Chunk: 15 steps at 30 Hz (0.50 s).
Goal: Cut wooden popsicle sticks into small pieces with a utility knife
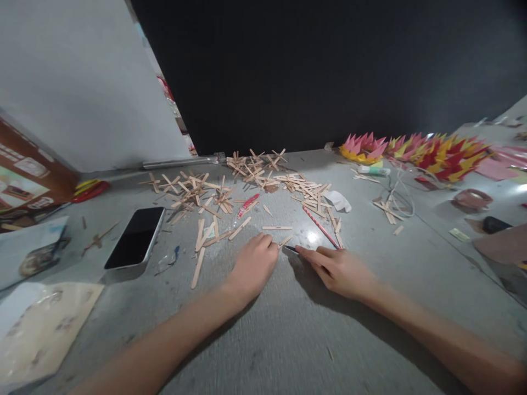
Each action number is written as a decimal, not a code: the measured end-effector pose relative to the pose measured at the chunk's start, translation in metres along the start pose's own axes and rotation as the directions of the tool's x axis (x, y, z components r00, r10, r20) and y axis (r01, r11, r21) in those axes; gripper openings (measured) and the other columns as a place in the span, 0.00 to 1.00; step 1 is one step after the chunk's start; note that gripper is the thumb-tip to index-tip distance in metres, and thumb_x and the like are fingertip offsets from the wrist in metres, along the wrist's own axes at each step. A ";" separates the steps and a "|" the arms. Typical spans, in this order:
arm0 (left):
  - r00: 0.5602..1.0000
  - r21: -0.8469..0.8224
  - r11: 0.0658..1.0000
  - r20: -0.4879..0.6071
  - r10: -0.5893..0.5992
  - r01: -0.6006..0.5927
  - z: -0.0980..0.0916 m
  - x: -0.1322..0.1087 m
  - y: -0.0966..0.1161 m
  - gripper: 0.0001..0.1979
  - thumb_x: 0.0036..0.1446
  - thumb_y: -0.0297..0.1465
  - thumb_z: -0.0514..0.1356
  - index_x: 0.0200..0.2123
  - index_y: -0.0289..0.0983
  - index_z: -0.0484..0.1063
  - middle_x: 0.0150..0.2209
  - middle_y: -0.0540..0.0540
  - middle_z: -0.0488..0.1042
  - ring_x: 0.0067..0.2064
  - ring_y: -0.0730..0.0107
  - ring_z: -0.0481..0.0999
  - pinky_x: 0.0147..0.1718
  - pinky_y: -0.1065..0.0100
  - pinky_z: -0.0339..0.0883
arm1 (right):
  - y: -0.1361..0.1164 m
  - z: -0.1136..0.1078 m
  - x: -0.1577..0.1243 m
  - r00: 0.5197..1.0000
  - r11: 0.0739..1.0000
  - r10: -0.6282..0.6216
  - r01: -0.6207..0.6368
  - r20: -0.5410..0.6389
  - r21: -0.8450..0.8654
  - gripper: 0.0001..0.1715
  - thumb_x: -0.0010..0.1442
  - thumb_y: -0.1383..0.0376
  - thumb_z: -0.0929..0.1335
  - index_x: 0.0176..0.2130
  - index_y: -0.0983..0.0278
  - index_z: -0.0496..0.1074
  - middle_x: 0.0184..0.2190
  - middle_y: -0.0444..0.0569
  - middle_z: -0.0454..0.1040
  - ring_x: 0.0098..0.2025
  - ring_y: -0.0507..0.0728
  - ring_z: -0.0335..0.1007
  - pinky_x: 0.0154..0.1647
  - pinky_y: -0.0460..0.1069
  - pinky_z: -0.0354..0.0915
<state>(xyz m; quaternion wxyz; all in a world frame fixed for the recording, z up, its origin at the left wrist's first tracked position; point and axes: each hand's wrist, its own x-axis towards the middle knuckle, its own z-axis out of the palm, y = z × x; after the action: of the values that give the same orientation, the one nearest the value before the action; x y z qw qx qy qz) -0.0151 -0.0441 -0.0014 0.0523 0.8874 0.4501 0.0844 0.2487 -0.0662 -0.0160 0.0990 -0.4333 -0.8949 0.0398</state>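
Note:
My left hand (256, 262) rests on the grey table with its fingers curled in a pinch. A short wooden craft stick piece (285, 241) juts out from its fingertips. Facing it, my right hand (335, 269) is closed around a craft knife (290, 249); only the thin, dark blade end shows, pointing at the stick piece. Just beyond both hands lies a single flat craft stick (277, 227). A red striped pencil (321, 227) lies slantwise by my right fingers.
Loose craft sticks (310, 192) and crossed stick pieces (193, 189) are heaped farther back, near a red cutter (248, 204). A phone (135, 237) lies at left. Folded paper flowers (364, 147), a glue stick (374, 170) and a tape roll (472, 198) are at right. A dark panel (329, 71) stands behind.

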 end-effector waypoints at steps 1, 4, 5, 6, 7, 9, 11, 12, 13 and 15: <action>1.000 -0.005 1.000 -0.006 -0.003 0.003 0.001 0.000 0.000 0.17 0.75 0.28 0.51 0.39 0.33 0.79 0.41 0.39 0.76 0.48 0.54 0.76 0.49 0.56 0.72 | -0.001 0.001 0.000 1.000 1.000 0.008 -0.008 -0.017 0.011 0.27 0.77 0.64 0.60 0.70 0.57 0.68 0.37 0.51 0.81 0.30 0.54 0.74 0.32 0.48 0.60; 1.000 -0.022 1.000 -0.030 -0.005 0.004 0.002 0.000 0.000 0.17 0.75 0.28 0.51 0.38 0.33 0.79 0.40 0.40 0.76 0.47 0.55 0.76 0.49 0.56 0.72 | -0.002 0.002 0.001 0.997 0.999 0.029 -0.025 -0.074 0.047 0.26 0.78 0.63 0.59 0.70 0.57 0.68 0.36 0.50 0.81 0.30 0.54 0.75 0.33 0.48 0.61; 0.999 -0.030 1.000 -0.034 -0.008 0.007 0.003 0.000 0.000 0.17 0.75 0.28 0.51 0.38 0.33 0.79 0.40 0.40 0.77 0.47 0.56 0.76 0.49 0.57 0.72 | -0.002 0.002 0.001 0.996 0.998 0.030 -0.026 -0.085 0.055 0.26 0.78 0.63 0.59 0.70 0.57 0.67 0.36 0.50 0.80 0.30 0.54 0.75 0.33 0.48 0.62; 0.999 -0.044 0.999 -0.033 -0.014 0.013 0.002 0.000 0.000 0.17 0.75 0.28 0.51 0.38 0.34 0.79 0.40 0.40 0.77 0.47 0.56 0.76 0.49 0.57 0.71 | -0.003 0.002 0.001 0.995 0.998 0.030 -0.024 -0.091 0.059 0.26 0.78 0.63 0.59 0.70 0.57 0.68 0.35 0.50 0.80 0.30 0.54 0.75 0.34 0.48 0.62; 0.999 -0.063 0.998 -0.029 -0.025 0.023 0.002 0.000 0.001 0.17 0.75 0.28 0.51 0.38 0.34 0.79 0.40 0.40 0.77 0.47 0.57 0.76 0.49 0.57 0.71 | -0.003 0.002 0.002 0.995 0.998 0.028 -0.022 -0.091 0.059 0.26 0.78 0.63 0.59 0.70 0.57 0.68 0.35 0.50 0.80 0.30 0.55 0.75 0.34 0.48 0.62; 0.998 -0.107 0.993 -0.020 -0.055 0.052 0.001 0.001 0.001 0.17 0.75 0.28 0.51 0.38 0.35 0.79 0.40 0.41 0.78 0.47 0.57 0.77 0.49 0.58 0.71 | -0.004 0.002 0.002 0.996 0.998 0.025 -0.020 -0.082 0.058 0.25 0.78 0.63 0.60 0.69 0.56 0.68 0.36 0.50 0.81 0.30 0.55 0.76 0.33 0.48 0.62; 0.996 -0.147 0.986 -0.016 -0.087 0.083 0.000 0.001 0.001 0.17 0.75 0.28 0.51 0.38 0.35 0.79 0.40 0.41 0.78 0.47 0.58 0.77 0.50 0.59 0.70 | -0.004 0.002 0.002 0.997 0.998 0.026 -0.021 -0.076 0.066 0.25 0.78 0.63 0.60 0.70 0.56 0.68 0.37 0.50 0.81 0.31 0.55 0.76 0.34 0.48 0.63; 0.995 -0.165 0.981 -0.018 -0.101 0.097 0.000 0.002 0.001 0.16 0.75 0.28 0.51 0.39 0.35 0.79 0.40 0.41 0.79 0.47 0.58 0.78 0.50 0.59 0.70 | -0.005 0.003 0.002 0.997 0.997 0.029 -0.023 -0.078 0.075 0.26 0.78 0.63 0.60 0.70 0.55 0.68 0.37 0.50 0.81 0.31 0.55 0.77 0.34 0.48 0.63; 0.993 -0.183 0.977 -0.020 -0.114 0.109 0.000 0.002 0.001 0.16 0.75 0.28 0.52 0.39 0.35 0.79 0.41 0.42 0.79 0.47 0.58 0.78 0.50 0.59 0.70 | -0.004 0.003 0.002 0.996 0.996 0.033 -0.026 -0.081 0.085 0.26 0.78 0.63 0.60 0.70 0.55 0.67 0.37 0.50 0.81 0.32 0.55 0.77 0.34 0.48 0.63; 0.991 -0.216 0.968 -0.020 -0.134 0.127 -0.001 0.002 0.000 0.15 0.75 0.29 0.52 0.41 0.36 0.79 0.41 0.42 0.80 0.47 0.58 0.78 0.49 0.60 0.70 | -0.004 0.004 0.001 0.995 0.994 0.046 -0.037 -0.086 0.107 0.26 0.78 0.63 0.60 0.70 0.55 0.67 0.37 0.50 0.81 0.32 0.55 0.77 0.35 0.48 0.64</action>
<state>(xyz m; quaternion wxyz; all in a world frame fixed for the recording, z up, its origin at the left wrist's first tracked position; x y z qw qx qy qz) -0.0138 -0.0423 0.0000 0.1452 0.8434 0.4968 0.1440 0.2441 -0.0675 -0.0190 0.1605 -0.4474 -0.8770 0.0700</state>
